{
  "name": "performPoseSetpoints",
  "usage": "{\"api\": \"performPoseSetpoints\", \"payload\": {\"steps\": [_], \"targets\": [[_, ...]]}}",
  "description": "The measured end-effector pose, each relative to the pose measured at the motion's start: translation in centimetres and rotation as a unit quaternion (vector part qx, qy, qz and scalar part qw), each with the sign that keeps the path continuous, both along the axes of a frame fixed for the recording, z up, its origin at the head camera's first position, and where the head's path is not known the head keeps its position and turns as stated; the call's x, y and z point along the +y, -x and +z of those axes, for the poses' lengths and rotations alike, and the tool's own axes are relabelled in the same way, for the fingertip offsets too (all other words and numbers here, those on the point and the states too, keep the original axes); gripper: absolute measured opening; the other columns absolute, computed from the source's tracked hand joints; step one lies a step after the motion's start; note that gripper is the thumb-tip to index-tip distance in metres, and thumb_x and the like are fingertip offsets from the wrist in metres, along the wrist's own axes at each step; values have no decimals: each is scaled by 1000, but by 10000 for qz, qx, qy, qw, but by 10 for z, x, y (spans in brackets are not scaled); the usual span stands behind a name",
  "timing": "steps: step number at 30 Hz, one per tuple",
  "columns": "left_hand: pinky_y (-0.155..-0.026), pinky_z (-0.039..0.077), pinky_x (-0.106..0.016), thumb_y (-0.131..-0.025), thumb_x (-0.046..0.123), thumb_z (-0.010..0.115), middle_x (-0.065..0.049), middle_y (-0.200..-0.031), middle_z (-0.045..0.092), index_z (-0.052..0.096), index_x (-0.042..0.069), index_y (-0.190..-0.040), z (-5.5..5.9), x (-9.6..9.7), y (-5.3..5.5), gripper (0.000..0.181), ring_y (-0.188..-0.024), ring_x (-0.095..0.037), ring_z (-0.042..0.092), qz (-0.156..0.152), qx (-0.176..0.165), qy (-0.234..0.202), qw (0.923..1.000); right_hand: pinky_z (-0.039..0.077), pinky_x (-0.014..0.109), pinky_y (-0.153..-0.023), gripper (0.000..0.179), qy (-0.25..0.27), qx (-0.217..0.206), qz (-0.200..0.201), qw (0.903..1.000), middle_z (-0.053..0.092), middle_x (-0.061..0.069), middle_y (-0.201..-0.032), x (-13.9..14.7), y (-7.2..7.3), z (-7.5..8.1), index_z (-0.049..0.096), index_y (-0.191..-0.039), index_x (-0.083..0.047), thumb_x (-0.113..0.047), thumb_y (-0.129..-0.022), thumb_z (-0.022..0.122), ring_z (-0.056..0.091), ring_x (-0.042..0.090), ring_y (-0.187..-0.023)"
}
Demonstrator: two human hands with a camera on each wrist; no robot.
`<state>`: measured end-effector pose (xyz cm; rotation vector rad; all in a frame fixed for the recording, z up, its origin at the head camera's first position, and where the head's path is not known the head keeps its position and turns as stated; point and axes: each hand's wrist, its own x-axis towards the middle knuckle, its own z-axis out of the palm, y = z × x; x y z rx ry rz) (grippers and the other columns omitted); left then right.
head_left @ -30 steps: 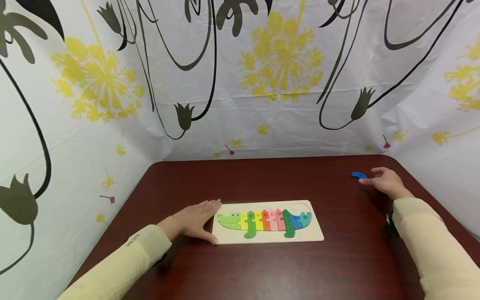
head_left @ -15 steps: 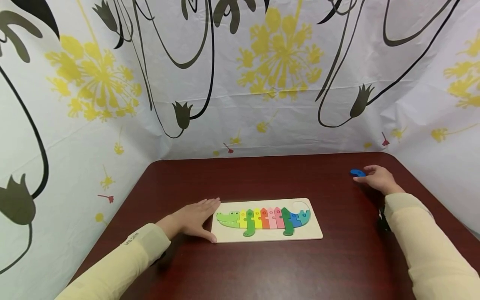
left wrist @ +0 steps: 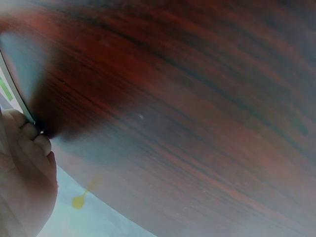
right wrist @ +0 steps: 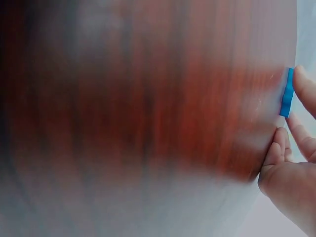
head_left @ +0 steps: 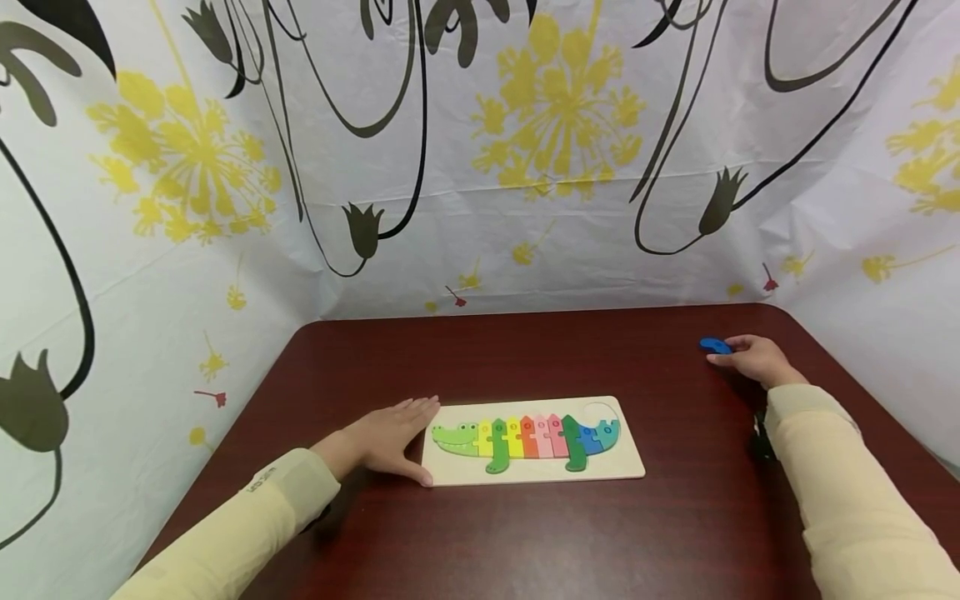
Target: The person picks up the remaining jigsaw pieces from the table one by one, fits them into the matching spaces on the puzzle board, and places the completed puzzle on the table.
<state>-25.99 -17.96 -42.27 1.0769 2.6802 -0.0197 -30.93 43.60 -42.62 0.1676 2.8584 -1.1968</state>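
A wooden crocodile puzzle board point(head_left: 630, 462) lies on the dark red table, its colourful crocodile pieces point(head_left: 528, 437) set in a row. An uncovered outline shows at the upper curl of the tail. My left hand point(head_left: 386, 437) rests at the board's left end with fingers straight and thumb spread; its fingertips point(left wrist: 29, 131) touch the board's edge in the left wrist view. At the far right of the table, my right hand point(head_left: 761, 362) pinches a small curved blue puzzle piece point(head_left: 715, 345) between thumb and finger. The right wrist view shows that piece edge-on point(right wrist: 287, 94).
The brown-red tabletop point(head_left: 525, 542) extends around the board, with rounded far corners. White cloth point(head_left: 450, 233) printed with yellow and grey flowers hangs behind and along both sides of the table.
My right hand has shifted slightly left and its thumb and finger have come onto the blue piece, which stays almost in place. My left hand and the board have not moved.
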Motion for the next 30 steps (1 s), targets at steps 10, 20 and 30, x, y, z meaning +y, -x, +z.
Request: {"api": "performPoseSetpoints", "payload": {"steps": [10, 20, 30], "targets": [[-116, 17, -36, -71, 88, 47, -5, -162, 12, 13, 8, -157, -3, -2, 1, 122, -147, -17, 11, -22, 45, -29, 10000, 44, 43, -73, 70, -105, -109, -318, 9994, 41, 37, -123, -4, 2, 1, 39, -131, 18, -36, -94, 63, 44, 42, -99], [-116, 18, -37, -72, 87, 47, -5, -162, 13, 14, 7, -156, -3, -2, 0, 121, -147, -18, 13, -77, 77, -43, 9999, 44, 36, -64, 62, -282, -7, -648, 9975, 47, 34, -114, -9, 1, 0, 47, -125, 16, -34, -93, 65, 46, 37, -88], [-116, 19, -37, -71, 88, 47, -5, -162, 13, 14, 8, -156, -3, -1, 0, 122, -147, -19, 13, -57, 77, -33, 9999, 46, 46, -73, 58, -327, 39, -696, 9970, 44, 37, -121, -10, 2, 0, 47, -127, 16, -30, -95, 63, 45, 44, -98]]}}
